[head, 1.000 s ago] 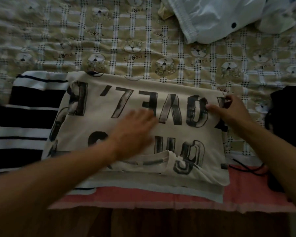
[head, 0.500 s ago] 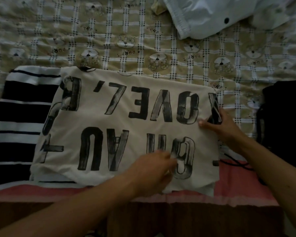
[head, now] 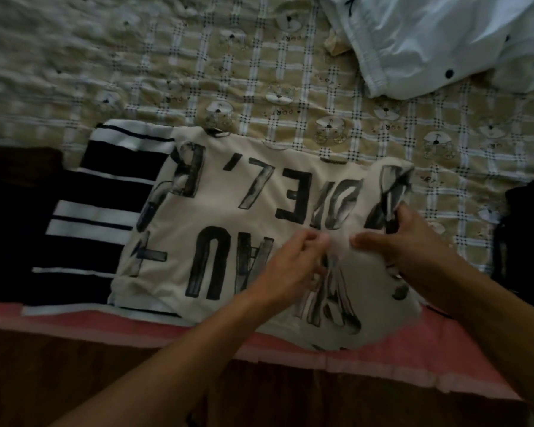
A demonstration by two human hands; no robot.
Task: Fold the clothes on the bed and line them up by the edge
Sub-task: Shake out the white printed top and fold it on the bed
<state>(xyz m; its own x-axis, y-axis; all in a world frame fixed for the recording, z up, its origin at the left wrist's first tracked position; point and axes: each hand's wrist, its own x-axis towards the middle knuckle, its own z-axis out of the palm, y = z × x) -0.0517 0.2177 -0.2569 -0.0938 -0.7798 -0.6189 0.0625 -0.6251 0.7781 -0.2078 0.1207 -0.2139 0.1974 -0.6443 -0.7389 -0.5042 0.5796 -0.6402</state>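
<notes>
Both hands hold a cream T-shirt (head: 228,211): the left hand (head: 290,263) pinches cloth at its middle, the right hand (head: 404,245) grips its bunched right side. Its upside-down black lettering includes "AU". A striped garment (head: 105,192) lies under its left side; the bed's pink edge (head: 74,318) borders its near hem.

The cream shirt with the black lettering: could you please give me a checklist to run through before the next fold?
1. Left hand pinches the cream shirt near its middle: ok.
2. Right hand grips the shirt's raised right side: ok.
3. Shirt lies flat: not ok, its right part is bunched and lifted.
4. Shirt apart from the striped garment: not ok, its left edge overlaps it.
5. Shirt near the pink bed edge: ok.
6. Layers underneath aligned: cannot tell.
</notes>
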